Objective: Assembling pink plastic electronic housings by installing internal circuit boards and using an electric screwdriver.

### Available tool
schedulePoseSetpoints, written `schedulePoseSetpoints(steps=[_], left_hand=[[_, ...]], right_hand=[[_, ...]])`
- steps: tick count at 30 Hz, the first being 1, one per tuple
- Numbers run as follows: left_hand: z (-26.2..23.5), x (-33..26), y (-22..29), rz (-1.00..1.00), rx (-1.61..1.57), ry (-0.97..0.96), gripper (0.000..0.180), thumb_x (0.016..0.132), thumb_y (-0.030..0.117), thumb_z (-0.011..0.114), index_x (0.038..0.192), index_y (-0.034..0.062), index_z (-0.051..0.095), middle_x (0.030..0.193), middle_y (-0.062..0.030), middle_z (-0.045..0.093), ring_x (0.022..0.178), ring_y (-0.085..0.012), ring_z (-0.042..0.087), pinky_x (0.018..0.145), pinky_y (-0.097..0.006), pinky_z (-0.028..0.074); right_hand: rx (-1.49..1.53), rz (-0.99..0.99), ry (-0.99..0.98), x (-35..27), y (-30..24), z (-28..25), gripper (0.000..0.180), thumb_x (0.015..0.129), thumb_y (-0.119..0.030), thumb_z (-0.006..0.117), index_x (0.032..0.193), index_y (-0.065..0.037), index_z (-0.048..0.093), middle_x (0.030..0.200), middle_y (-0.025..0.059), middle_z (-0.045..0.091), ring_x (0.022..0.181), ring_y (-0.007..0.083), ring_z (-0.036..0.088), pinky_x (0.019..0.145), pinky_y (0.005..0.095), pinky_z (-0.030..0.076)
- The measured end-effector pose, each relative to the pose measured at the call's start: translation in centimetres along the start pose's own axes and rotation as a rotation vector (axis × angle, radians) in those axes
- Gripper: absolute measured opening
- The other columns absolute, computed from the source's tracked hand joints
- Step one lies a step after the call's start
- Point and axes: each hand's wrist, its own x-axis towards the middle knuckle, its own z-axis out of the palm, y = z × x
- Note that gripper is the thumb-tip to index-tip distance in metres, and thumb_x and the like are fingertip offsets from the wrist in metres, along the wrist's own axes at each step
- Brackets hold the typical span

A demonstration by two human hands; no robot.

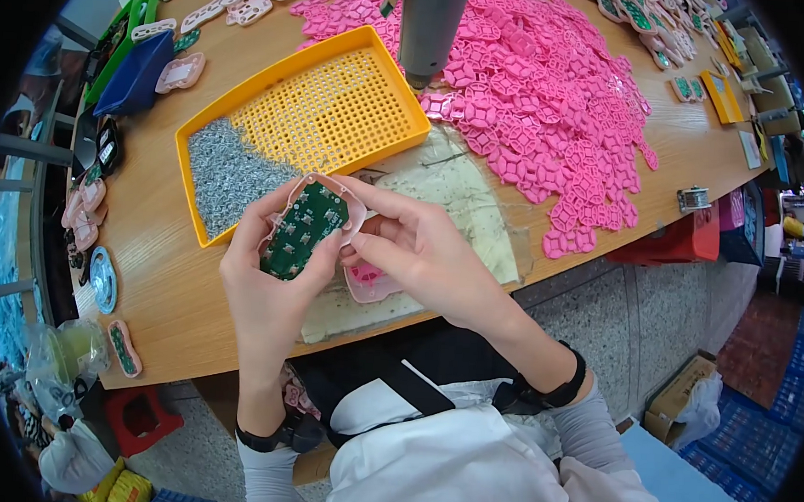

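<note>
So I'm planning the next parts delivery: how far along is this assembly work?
Done: some pale pink shells with green boards lie along the table's left edge. In hand: the left hand holds a shell with a green circuit board while the right hand steadies its rim; another pink piece lies below. Left: a big heap of pink keypads and the yellow tray of small screws, so probably plenty remains.

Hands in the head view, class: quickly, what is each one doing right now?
Left hand: closed around a pale pink plastic shell with a green circuit board in it.
Right hand: fingers pinching the same shell's upper edge.
</note>
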Motion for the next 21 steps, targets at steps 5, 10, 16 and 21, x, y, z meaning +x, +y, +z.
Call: schedulePoseSetpoints(steps=[5, 10, 16, 21], left_hand=[[-0.3, 0.0, 0.2, -0.019, 0.0, -0.049, 0.046, 0.077, 0.003, 0.071, 0.12, -0.0015, 0.054, 0.099, -0.0068, 0.064, 0.089, -0.0101, 0.061, 0.08, -0.023, 0.048], [0.0, 0.0, 0.1, -0.011, -0.003, -0.011, 0.045, 0.074, 0.003, 0.072, 0.117, -0.0004, 0.057, 0.096, -0.0064, 0.064, 0.085, -0.0091, 0.061, 0.074, -0.022, 0.049], [0.0, 0.0, 0.1, 0.001, -0.006, -0.006, 0.045, 0.074, 0.003, 0.071, 0.117, -0.0001, 0.057, 0.095, -0.0062, 0.064, 0.084, -0.0093, 0.061, 0.073, -0.022, 0.049], [0.0, 0.1, -0.2, 0.029, 0.046, 0.014, 0.045, 0.075, 0.002, 0.072, 0.117, -0.0004, 0.057, 0.095, -0.0072, 0.065, 0.083, -0.0095, 0.062, 0.073, -0.022, 0.05]], right_hand=[[-0.094, -0.036, 0.016, 0.3, 0.0, -0.3, 0.04, 0.092, -0.005, 0.048, 0.132, 0.0, 0.047, 0.077, 0.0027, 0.059, 0.062, 0.0038, 0.052, 0.052, 0.0201, 0.043], [-0.052, -0.079, 0.048, 0.5, 0.0, 0.1, 0.037, 0.091, -0.004, 0.05, 0.128, 0.002, 0.052, 0.082, 0.002, 0.061, 0.068, 0.0039, 0.055, 0.059, 0.0202, 0.047], [-0.085, -0.024, -0.005, 0.8, -0.2, -0.5, 0.042, 0.09, -0.002, 0.052, 0.131, 0.003, 0.048, 0.109, 0.0054, 0.062, 0.086, 0.0051, 0.058, 0.077, 0.0217, 0.051], [-0.015, -0.005, 0.005, 1.0, 0.3, -0.6, 0.042, 0.09, -0.003, 0.053, 0.131, 0.004, 0.047, 0.112, 0.0063, 0.061, 0.087, 0.0057, 0.058, 0.078, 0.0224, 0.05]])
